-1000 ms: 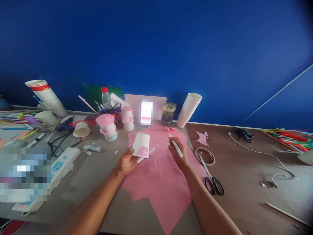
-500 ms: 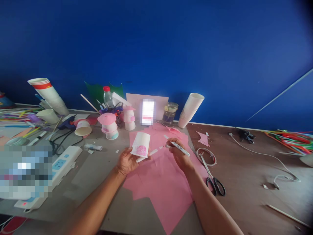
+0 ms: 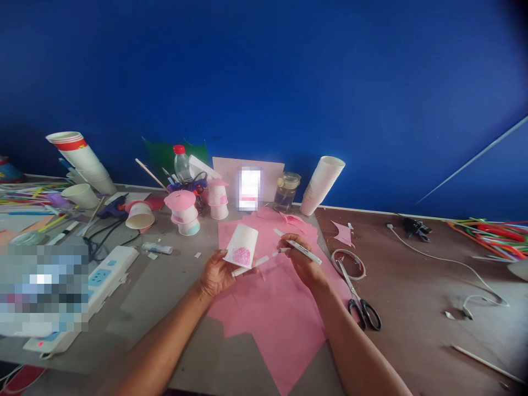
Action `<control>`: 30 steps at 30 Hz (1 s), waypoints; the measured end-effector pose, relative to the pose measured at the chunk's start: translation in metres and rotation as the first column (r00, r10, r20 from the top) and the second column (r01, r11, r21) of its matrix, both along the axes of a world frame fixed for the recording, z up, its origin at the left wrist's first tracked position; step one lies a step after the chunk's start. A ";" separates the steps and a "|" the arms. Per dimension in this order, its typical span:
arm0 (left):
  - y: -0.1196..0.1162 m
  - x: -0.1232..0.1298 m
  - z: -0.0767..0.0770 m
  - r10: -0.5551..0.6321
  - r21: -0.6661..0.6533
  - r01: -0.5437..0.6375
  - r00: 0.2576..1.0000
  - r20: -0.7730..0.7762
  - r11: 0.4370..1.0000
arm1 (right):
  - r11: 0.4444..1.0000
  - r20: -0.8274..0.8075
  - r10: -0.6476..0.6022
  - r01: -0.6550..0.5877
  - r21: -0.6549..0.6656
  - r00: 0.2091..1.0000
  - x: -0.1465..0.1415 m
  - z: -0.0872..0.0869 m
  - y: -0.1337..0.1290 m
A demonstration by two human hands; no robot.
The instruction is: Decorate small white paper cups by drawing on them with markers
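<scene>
My left hand (image 3: pixel 219 270) is closed round a white paper cup (image 3: pixel 244 242), tilted on its side, with a patch of pink scribble on its wall. A slim white pen (image 3: pixel 243 270) sticks out under the cup along the same hand's fingers; its tip points toward the right hand. My right hand (image 3: pixel 300 258) grips a white marker (image 3: pixel 303 249) with dark lettering, slanting down to the right. A small white piece shows by its fingertips, perhaps a cap; I cannot tell. Both hands are above pink paper (image 3: pixel 272 313), a little apart.
Scissors (image 3: pixel 363 311) and a tape roll (image 3: pixel 350 264) lie right of the paper. Behind stand decorated pink-topped cups (image 3: pixel 181 212), a glass jar (image 3: pixel 286 191) and a leaning cup stack (image 3: pixel 324 184). At left are a power strip (image 3: pixel 99 280) and a glue tube (image 3: pixel 157 248).
The cup and my left hand have shifted slightly to the right. The pen under the cup now points more clearly toward my right hand, which has turned a little with its marker.
</scene>
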State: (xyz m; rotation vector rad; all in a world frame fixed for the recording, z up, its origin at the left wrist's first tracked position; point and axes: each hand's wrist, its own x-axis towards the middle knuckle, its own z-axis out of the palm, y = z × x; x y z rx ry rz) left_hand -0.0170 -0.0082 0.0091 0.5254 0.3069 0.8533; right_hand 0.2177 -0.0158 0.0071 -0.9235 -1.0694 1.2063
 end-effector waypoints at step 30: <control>-0.008 0.028 0.002 0.371 -0.048 -0.395 0.894 -0.250 0.918 | 0.991 0.278 0.118 -0.130 0.024 0.953 -0.029 0.001 -0.016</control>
